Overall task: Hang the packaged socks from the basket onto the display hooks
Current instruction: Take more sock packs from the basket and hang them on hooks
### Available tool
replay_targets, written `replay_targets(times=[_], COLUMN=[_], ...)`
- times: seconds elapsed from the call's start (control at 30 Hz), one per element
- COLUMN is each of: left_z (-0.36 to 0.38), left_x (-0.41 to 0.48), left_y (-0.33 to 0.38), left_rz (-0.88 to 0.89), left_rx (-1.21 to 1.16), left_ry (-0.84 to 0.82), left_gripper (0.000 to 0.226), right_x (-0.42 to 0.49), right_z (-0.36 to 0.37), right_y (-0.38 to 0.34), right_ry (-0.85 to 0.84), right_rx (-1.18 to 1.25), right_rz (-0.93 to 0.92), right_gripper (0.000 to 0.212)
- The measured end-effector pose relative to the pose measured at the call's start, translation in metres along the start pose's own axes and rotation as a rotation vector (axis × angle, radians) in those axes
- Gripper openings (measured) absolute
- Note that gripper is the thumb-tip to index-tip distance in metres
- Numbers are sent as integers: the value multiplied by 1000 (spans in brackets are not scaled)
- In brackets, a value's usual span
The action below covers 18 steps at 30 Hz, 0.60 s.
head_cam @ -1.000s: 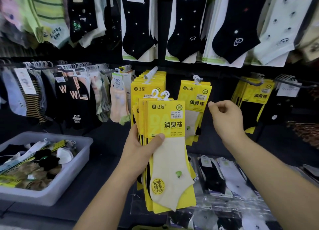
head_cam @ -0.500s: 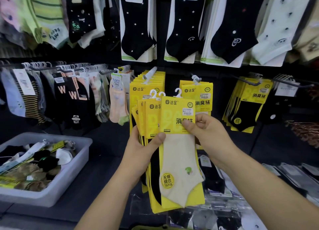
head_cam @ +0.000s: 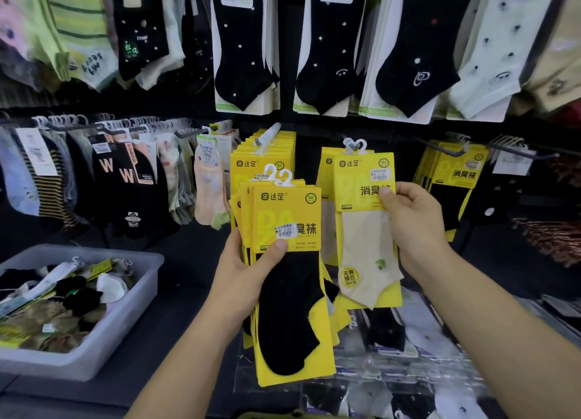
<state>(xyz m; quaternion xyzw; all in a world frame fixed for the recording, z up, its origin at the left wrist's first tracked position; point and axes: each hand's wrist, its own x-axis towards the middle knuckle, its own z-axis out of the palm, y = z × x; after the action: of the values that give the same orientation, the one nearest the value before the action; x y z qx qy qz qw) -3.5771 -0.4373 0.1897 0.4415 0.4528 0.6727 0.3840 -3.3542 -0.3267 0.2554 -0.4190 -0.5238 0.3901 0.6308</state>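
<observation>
My left hand (head_cam: 242, 277) grips a stack of yellow-carded sock packs (head_cam: 289, 280), a black sock on the front one. My right hand (head_cam: 412, 227) pinches the yellow card of a cream sock pack (head_cam: 364, 230). Its white hanger sits at the tip of a display hook (head_cam: 353, 145), over other yellow packs hanging there. Left of it, a second hook (head_cam: 267, 135) carries a thick row of yellow packs. The grey basket (head_cam: 138, 296) at the lower left holds several mixed sock packs.
Black dotted socks (head_cam: 242, 50) and pale socks (head_cam: 490, 57) hang on the row above. Dark and striped socks (head_cam: 125, 179) fill hooks to the left. More yellow packs (head_cam: 452, 173) hang at the right. Clear-wrapped socks (head_cam: 408, 340) lie on the shelf below my arms.
My right hand took the cream sock pack off the front of the stack and carried it up and right to the hook. A black sock pack now fronts the stack.
</observation>
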Motion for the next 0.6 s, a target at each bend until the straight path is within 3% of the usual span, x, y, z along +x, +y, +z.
replay_targets(times=[0.6], left_z=[-10], left_x=[1], left_y=[9], left_rz=[-50], left_rx=[8], left_ry=[-56], left_gripper=[63], right_x=[17], right_z=[7], right_y=[20], right_ry=[88], right_rx=[-261], right_rz=[-56], right_gripper=[15])
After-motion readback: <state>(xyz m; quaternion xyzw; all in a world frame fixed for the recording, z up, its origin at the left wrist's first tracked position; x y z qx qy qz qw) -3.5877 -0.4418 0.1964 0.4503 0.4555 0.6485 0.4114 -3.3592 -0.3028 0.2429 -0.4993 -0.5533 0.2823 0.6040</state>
